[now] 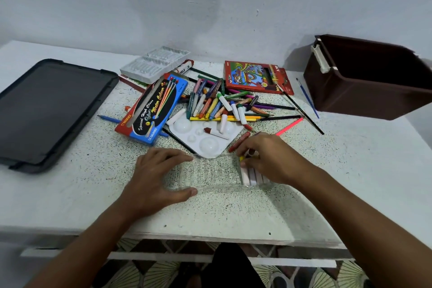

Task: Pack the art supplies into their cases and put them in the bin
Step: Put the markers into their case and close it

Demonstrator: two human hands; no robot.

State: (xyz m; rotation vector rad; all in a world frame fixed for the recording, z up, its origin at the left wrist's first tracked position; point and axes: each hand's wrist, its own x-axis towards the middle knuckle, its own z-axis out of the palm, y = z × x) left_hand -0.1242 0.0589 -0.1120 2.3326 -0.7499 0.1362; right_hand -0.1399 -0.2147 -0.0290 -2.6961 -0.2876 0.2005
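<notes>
Speckled counter [93,170], near front edge: left hand [154,177] steadies clear tray [210,170], fingers spread; right hand [268,159] pinches yellow-tipped tube [242,158] into it; next, fetch another from pile [222,103].

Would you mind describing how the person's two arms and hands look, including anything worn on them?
Both forearms are bare up to the frame edge: no sleeves show. The left hand and right hand wear no gloves, and no watch or bracelet shows on either wrist. I see no rings, though some right fingers are partly hidden. Fingernails look short and plain.
</notes>
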